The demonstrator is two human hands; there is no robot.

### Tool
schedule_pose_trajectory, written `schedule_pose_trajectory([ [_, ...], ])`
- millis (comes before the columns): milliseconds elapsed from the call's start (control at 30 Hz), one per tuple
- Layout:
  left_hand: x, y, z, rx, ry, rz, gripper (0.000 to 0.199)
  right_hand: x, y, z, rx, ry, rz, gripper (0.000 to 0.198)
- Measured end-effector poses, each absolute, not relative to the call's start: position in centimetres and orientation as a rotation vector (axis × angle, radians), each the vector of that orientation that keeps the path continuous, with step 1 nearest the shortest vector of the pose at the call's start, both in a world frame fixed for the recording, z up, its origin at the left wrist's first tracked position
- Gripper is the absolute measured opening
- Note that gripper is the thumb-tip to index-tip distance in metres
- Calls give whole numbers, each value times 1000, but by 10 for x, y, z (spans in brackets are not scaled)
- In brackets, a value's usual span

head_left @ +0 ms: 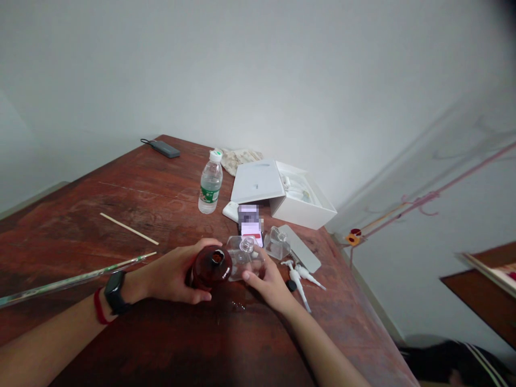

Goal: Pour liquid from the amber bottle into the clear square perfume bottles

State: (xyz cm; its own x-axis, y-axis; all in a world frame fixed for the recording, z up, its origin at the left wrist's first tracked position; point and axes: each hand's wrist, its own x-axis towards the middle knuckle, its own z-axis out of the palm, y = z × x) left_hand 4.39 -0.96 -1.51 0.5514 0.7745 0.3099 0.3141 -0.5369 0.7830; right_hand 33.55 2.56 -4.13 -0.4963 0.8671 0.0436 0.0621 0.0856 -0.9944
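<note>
My left hand [177, 274] is wrapped round a dark reddish-brown bottle [210, 269] whose uncapped neck tilts slightly to the right. Close beside it, my right hand [269, 282] grips a clear square bottle [238, 258] with an open mouth. The two bottles are side by side, and I cannot tell whether they touch. A second clear bottle [277, 243] stands just beyond my right hand. To the right lie two white pump heads [297, 279] and a small black cap [291, 285]. A few drops of liquid [237, 306] wet the table in front of the bottles.
Farther back stand a labelled water bottle [210, 185] and an open white box [303, 207]. A phone [250, 223] leans by the box, with a grey slab [308, 252] to its right. Chopsticks [129, 228] lie left on the wooden table [80, 215]; a dark grey device [166, 149] sits behind.
</note>
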Motion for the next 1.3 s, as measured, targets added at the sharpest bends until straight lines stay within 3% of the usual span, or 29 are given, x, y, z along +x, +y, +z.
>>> schedule_pose_trajectory([
  [1300, 45, -13, -10, 2098, 904, 866, 78, 335, 26, -38, -951, -1673, 1472, 78],
])
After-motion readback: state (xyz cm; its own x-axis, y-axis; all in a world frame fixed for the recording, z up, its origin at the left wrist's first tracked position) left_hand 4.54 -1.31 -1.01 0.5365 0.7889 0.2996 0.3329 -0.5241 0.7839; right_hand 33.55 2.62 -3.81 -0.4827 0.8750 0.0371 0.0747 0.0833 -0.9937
